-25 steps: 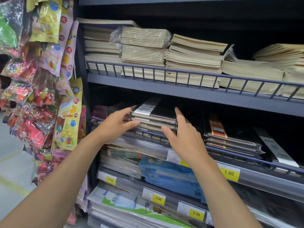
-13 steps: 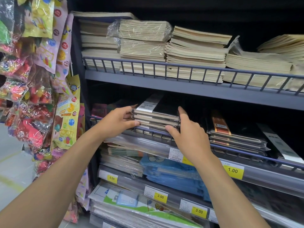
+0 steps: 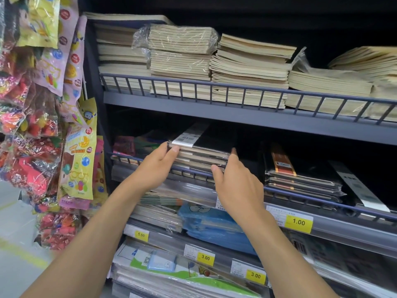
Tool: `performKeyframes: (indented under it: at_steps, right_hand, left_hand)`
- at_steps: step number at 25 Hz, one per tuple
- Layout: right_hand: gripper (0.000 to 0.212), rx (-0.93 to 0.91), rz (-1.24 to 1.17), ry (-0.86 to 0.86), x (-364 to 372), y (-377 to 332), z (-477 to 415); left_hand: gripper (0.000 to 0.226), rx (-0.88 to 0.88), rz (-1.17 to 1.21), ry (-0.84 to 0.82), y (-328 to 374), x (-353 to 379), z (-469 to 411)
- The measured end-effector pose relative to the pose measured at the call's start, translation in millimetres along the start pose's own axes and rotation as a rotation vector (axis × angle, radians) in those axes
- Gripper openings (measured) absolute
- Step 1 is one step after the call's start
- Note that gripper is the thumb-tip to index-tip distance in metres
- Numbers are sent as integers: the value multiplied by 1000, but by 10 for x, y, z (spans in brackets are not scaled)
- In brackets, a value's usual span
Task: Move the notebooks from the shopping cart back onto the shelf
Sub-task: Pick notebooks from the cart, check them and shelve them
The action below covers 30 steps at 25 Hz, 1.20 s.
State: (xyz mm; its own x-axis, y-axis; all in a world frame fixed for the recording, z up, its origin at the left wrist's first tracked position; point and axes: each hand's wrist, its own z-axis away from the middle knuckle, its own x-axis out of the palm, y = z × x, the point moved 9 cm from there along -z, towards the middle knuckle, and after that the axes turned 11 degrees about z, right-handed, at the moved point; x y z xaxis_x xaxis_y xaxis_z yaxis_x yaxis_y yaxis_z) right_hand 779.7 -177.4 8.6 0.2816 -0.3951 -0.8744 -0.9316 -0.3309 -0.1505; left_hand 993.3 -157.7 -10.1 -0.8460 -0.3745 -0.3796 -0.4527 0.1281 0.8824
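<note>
A stack of black-covered notebooks (image 3: 204, 151) in clear wrap lies on the middle shelf (image 3: 290, 192) behind its wire rail. The top one carries a white barcode band. My left hand (image 3: 156, 166) holds the stack's left end, thumb on the near edge and fingers at the corner. My right hand (image 3: 234, 183) touches the stack's right end, with the thumb against the lower notebooks and a fingertip at the upper right corner. The shopping cart is out of view.
A second stack of black notebooks (image 3: 305, 181) lies further right on the same shelf. Beige exercise books (image 3: 247, 67) fill the upper shelf. Blue folders (image 3: 214, 226) and yellow price tags (image 3: 298, 222) sit below. Bagged toys (image 3: 43, 117) hang at the left.
Both hands have stayed on the two ends of the stack. The stack looks a little straighter and the right hand's fingers have reached further up its right end.
</note>
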Motion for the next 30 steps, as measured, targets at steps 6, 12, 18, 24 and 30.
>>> performKeyframes:
  at_steps: [6, 12, 18, 24, 30]
  right_hand:
    - [44, 18, 26, 6, -30, -44, 52]
    - [68, 18, -211, 13, -200, 58, 131]
    - [25, 78, -401, 448, -966, 1011, 432]
    - [37, 210, -86, 332, -760, 1849, 598]
    - [46, 155, 107, 263, -615, 1897, 629]
  left_hand:
    - [68, 19, -45, -28, -95, -33, -16]
    - [54, -24, 28, 21, 52, -27, 99]
    - [32, 629, -16, 408, 888, 451, 870]
    - [57, 490, -231, -28, 1173, 1739, 569]
    - [48, 504, -235, 52, 1229, 1799, 484]
